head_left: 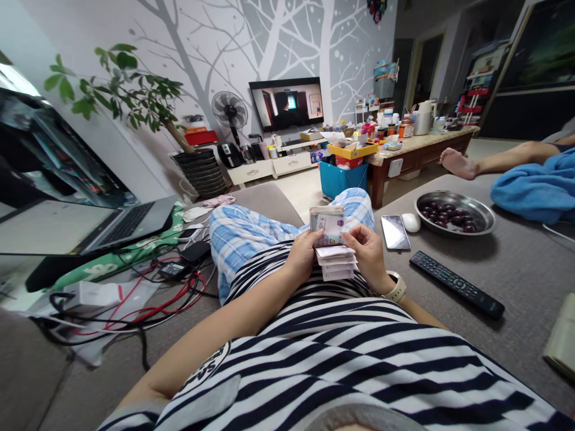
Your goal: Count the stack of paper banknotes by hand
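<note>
A stack of banknotes [327, 222] is held upright over my lap, between both hands. My left hand [303, 254] grips its left side, with the thumb on the face of the top note. Fingers and thumb of my right hand [367, 254] pinch the right edge of the notes. Several notes [338, 266] fan downward in steps below the stack, toward my striped shirt. A pale watch [397, 287] sits on my right wrist. How the fingers behind the stack are placed is hidden.
Right of me on the sofa lie a phone [395, 232], a white mouse [410, 222], a remote control [456, 284] and a steel bowl [487, 222] of dark round fruit. An open laptop [130, 222] and tangled cables [179, 299] lie left. Another person's bare leg [507, 160] stretches in from the right.
</note>
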Demonstrator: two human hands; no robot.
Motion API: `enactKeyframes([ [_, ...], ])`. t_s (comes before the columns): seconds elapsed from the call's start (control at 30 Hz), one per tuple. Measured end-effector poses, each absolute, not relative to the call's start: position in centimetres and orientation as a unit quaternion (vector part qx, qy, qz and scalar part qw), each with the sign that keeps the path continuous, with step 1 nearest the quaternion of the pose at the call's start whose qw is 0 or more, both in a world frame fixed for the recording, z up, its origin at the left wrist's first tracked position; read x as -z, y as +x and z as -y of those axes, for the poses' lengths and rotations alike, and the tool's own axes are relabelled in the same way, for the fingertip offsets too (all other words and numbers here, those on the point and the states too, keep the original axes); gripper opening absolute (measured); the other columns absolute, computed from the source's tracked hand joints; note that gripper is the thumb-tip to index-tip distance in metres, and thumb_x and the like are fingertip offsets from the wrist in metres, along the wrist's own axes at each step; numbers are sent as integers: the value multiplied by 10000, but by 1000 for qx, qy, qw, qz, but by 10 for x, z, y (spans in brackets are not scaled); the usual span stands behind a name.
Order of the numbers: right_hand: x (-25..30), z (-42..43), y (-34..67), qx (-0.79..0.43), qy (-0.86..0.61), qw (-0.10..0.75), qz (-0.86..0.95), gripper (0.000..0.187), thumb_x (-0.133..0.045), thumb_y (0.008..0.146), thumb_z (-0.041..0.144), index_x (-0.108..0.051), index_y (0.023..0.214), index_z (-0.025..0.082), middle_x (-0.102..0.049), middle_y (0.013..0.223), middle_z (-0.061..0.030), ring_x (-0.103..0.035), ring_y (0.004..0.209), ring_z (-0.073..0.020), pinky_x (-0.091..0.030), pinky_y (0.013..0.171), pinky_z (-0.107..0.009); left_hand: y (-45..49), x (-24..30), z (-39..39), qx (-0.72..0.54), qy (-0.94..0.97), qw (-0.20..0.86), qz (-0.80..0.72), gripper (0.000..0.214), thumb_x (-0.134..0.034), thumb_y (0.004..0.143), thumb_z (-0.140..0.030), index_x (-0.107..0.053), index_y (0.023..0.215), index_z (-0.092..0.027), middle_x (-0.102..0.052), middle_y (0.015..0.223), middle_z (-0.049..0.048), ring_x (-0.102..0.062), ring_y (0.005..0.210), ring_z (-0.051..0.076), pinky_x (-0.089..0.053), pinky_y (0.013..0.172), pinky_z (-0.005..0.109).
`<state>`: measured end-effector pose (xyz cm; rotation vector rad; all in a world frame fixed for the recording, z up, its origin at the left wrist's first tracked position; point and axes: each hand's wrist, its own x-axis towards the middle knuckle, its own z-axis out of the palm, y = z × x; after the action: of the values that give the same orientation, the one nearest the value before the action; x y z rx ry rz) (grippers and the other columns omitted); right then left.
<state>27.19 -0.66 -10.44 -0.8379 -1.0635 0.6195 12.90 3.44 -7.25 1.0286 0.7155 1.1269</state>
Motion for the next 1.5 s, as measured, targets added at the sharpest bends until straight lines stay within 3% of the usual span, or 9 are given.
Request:
enactKeyframes([
  [0.27,107,1,275,-284,-405,717,491,465,-727,824,608,-524,655,226,-460,591,50,-391,572,-127,-350,553,-280,129,76,-35,-490,453,667,-331,312,-837,568,-238,-759,854,-140,-788,823,76,-731,804,245,-544,824,352],
  [0.47,106,4,275,-273,-413,714,495,441,-695,862,572,-535,651,219,-473,596,49,-400,579,-126,-348,572,-282,130,76,-36,-499,456,657,-334,162,-796,683,-297,-741,775,-176,-743,719,35,-705,745,229,-553,807,355],
  [0.6,107,5,275,-263,-410,716,499,414,-668,897,539,-561,660,216,-511,605,40,-434,597,-138,-379,602,-287,131,79,-39,-512,454,645,-341,170,-763,762,-351,-734,743,-184,-735,711,41,-700,762,237,-550,808,354],
  [0.83,109,7,275,-246,-396,721,513,401,-636,926,528,-573,677,220,-519,615,31,-443,603,-149,-393,605,-291,130,83,-42,-516,439,656,-333,246,-806,738,-395,-744,797,-165,-756,749,47,-708,763,240,-554,789,354],
  [1.5,106,9,273,-260,-359,724,529,318,-658,926,482,-643,772,204,-534,655,27,-452,611,-138,-385,583,-274,130,85,-40,-517,460,641,-331,184,-748,733,-333,-749,788,-158,-768,765,51,-683,748,227,-525,730,320],
])
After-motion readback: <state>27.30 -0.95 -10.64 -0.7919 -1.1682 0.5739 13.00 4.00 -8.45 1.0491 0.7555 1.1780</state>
